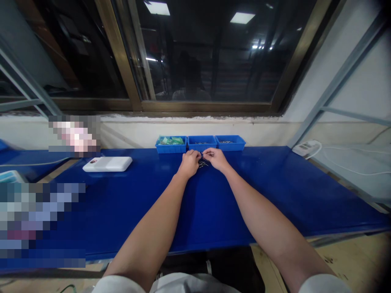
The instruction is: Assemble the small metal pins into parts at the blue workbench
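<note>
Left hand and right hand are pinching narrow, fingertips nearly meeting; can't tell what they're holding, too small. Loose pin-like metal pieces are lying on the blue bench between and just under the hands. Three blue bins are sitting just beyond both hands, the leftmost holding green packets.

Seen from wearer's head, facing fwd & down across blue table twd window behind. Close to forearms, farther from lt hand & rt hand, w/ both approx. at ctr. Taken wide-angle, compressed vert., running from white clothing at bottom edge up to window at top.
</note>
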`<state>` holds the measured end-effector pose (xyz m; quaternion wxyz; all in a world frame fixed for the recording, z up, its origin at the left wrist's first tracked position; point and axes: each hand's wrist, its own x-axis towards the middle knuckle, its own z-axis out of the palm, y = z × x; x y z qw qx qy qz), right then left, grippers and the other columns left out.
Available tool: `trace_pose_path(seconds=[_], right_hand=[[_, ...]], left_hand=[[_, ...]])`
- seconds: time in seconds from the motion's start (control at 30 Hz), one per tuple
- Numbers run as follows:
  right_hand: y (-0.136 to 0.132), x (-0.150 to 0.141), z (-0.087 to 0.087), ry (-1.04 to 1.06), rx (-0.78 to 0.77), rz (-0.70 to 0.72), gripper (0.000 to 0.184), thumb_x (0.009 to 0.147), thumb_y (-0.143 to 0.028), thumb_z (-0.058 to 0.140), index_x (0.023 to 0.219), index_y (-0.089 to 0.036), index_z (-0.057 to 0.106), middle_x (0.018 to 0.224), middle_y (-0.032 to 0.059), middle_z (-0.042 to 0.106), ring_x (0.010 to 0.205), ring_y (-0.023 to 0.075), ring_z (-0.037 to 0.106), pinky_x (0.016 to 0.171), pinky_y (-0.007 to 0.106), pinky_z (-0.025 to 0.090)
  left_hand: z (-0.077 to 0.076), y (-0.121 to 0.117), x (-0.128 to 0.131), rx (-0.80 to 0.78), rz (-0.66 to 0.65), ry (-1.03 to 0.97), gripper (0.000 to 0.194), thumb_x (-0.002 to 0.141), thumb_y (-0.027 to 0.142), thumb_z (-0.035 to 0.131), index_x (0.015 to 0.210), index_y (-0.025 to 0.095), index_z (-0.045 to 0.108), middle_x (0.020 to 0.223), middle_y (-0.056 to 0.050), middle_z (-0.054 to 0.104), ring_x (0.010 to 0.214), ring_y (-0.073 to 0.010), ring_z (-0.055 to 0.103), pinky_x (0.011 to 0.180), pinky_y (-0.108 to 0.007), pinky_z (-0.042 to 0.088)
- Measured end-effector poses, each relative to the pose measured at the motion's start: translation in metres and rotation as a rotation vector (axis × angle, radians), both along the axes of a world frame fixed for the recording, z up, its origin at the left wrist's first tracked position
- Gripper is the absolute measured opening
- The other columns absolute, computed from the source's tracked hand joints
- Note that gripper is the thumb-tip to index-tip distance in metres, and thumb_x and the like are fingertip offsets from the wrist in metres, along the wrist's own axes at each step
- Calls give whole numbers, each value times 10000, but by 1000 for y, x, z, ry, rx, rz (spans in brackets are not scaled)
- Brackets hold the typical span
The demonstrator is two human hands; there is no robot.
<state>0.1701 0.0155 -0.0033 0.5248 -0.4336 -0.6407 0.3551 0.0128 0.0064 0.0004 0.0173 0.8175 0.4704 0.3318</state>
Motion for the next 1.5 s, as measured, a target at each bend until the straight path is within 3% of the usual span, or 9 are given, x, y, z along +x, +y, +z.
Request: trace_pose_path(seconds=[0.27,0.43,0.63,0.87,0.93,1.03,1.13,1.3,1.5], right_hand=[[-3,5,6,156,-69,-34,176,641,-340,645,662,-166,667,593,20,646,527,120,529,537,249,413],[3,17,9,179,62,-302,157,666,-310,599,698,-172,665,679,30,668,673,160,601,668,276,457],[16,39,10,-9,89,-547,264,675,-304,582,880,-169,677,837,57,688,739,183,596,757,327,463],[16,44,8,-166,119,-559,557,661,-238,605,1214,-182,575,1081,90,646,897,210,558,845,365,433],[12,37,7,-271,164,-532,466,686,-227,589,1148,-175,621,993,83,656,885,213,554,842,362,430],[6,22,2,-500,200,-321,305,710,-274,619,993,-183,690,890,73,649,873,216,546,846,354,420],[2,8,-4,-693,184,-162,334,697,-365,680,983,-194,702,941,92,627,933,237,520,875,365,394],[5,0,-11,-757,124,-112,180,760,-342,638,861,-220,722,893,75,610,908,221,522,835,345,386],[7,2,-13,-728,186,-128,104,778,-258,616,791,-219,711,780,48,610,796,185,547,760,318,398]], left_hand=[[4,-4,1,-3,-47,-113,182,896,202,449,993,190,602,996,-63,633,990,-187,565,867,-330,406],[1,-1,-1,10,83,-149,201,884,214,469,1042,187,590,1057,-75,622,1028,-212,558,882,-353,403],[-3,1,-4,-20,179,-51,246,872,181,443,1066,202,593,1096,-92,602,1070,-244,532,890,-387,391],[-2,0,-3,-96,190,54,266,866,257,458,1079,202,607,1111,-112,601,1084,-293,518,900,-452,402],[-3,1,-3,-101,172,75,277,860,218,442,1071,184,618,1102,-121,606,1065,-296,532,887,-448,421],[-5,4,-5,-95,153,61,328,818,105,420,1067,155,627,1071,-126,616,1030,-268,561,883,-394,449],[-7,7,-6,-127,136,10,375,769,43,429,1072,144,625,1049,-118,624,997,-229,585,892,-336,463],[-12,10,-7,-165,121,-20,368,747,40,466,1058,149,632,1037,-110,632,976,-213,598,891,-317,478],[-12,10,-5,-131,90,-16,337,772,49,437,1020,128,651,1024,-119,640,969,-211,600,906,-322,476]])
